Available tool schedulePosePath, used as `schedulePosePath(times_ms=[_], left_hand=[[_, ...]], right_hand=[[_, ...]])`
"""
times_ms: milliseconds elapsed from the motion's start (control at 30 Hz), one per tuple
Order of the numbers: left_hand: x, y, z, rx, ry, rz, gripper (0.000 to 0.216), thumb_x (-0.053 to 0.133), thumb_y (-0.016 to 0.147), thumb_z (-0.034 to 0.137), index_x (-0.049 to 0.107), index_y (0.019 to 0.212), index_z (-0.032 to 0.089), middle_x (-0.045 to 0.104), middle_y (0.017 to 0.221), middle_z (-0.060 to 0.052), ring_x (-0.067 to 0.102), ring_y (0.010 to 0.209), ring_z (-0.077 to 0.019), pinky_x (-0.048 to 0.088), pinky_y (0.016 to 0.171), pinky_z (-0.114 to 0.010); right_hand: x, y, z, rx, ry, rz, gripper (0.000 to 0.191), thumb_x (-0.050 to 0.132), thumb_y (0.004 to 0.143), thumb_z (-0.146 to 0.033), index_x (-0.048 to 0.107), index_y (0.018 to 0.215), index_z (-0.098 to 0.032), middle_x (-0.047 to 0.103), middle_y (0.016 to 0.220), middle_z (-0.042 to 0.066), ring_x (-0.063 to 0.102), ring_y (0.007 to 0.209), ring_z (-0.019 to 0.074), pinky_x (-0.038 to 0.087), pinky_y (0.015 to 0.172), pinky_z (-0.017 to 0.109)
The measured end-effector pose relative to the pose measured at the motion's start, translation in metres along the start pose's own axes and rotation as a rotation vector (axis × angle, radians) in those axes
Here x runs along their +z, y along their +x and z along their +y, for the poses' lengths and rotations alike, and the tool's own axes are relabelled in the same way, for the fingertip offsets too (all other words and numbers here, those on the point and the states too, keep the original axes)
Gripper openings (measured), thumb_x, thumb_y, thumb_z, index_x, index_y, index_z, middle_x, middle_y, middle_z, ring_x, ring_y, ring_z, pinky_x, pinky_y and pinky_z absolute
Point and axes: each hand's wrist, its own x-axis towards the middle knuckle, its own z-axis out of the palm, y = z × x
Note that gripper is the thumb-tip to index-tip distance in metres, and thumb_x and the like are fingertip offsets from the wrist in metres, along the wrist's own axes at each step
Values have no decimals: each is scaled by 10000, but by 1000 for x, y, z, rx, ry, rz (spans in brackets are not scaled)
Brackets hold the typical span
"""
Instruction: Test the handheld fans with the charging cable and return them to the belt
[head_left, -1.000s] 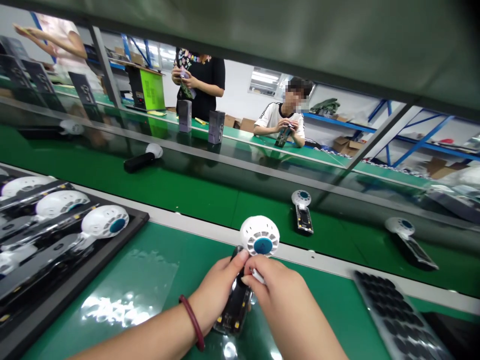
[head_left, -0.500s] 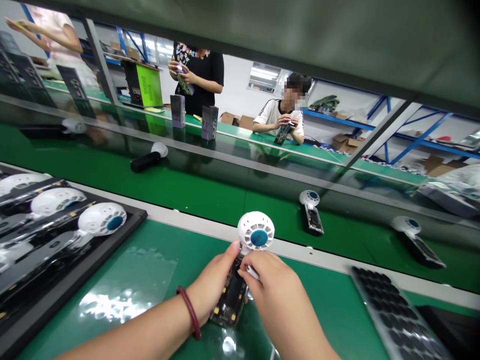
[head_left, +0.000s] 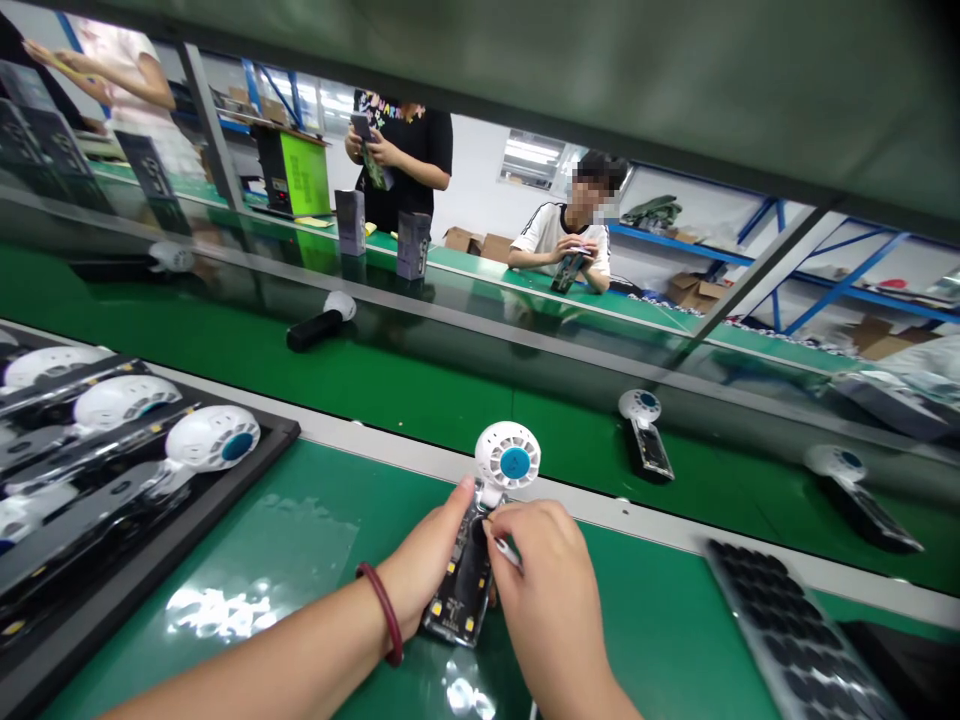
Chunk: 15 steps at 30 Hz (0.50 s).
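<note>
A handheld fan (head_left: 459,590) stands tilted on the green bench, with a round white head, a blue centre and a dark clear-cased body showing circuit parts. Around the left side of that body my left hand (head_left: 427,555) is closed, its thumb just under the head. My right hand (head_left: 555,590) is pinched over the upper body, and a thin white stick-like tool (head_left: 508,550) shows between its fingers. By those fingertips a dark round spot lies on the body; I cannot tell whether it is a loose pad. The right palm hides the rest of the tool.
Left, a black tray (head_left: 274,440) holds several similar fans. At right lies a sheet of black round pads (head_left: 795,620). Beyond the bench edge, a green conveyor belt (head_left: 465,390) carries more fans. Across it, people handle items near upright boxes (head_left: 412,245).
The fans on the belt have shifted right. My right fingers have moved slightly on the fan body, while my left hand keeps its hold. One person opposite has raised a box.
</note>
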Motion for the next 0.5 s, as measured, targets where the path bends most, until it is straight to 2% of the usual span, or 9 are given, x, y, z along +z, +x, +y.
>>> schedulePosePath(times_ms=[100,167,233,300,367,500], left_hand=[[-2,2,-3,-9,27,-10,533,378,697,648,517,710,133,559,479,-17,529,407,-136,406,435,-243],[-4,2,-4,4,37,-29,538,350,704,654,488,772,139,569,491,-26,541,396,-148,395,401,-238],[-5,2,-5,43,33,-55,468,365,723,623,431,837,175,571,524,-4,552,405,-148,407,403,-240],[-7,3,-5,84,30,-82,344,437,745,530,371,878,220,557,548,34,556,414,-141,419,414,-242],[-9,4,-5,103,39,-111,282,503,751,402,329,907,244,539,542,57,559,415,-140,419,418,-241],[-11,5,-8,131,54,-167,312,498,764,284,292,994,236,585,608,9,612,521,-177,454,512,-292]], right_hand=[[-4,1,6,256,210,-8,80,526,753,-247,499,682,-223,557,793,4,452,783,204,298,700,322],[-8,-2,16,437,346,-23,165,468,795,-369,493,715,-227,539,693,-3,462,670,175,313,621,292],[-11,-8,27,552,442,-64,278,377,820,-465,456,716,-219,443,495,-45,377,470,126,274,479,248],[-14,-14,37,634,575,-126,340,361,791,-540,385,674,-222,256,395,-106,211,380,91,185,399,217],[-15,-19,44,678,709,-172,365,319,775,-580,321,662,-232,155,421,-127,113,392,83,143,385,209],[-12,-21,50,704,857,-233,420,102,799,-564,330,688,-229,168,459,-115,86,407,89,159,399,220]])
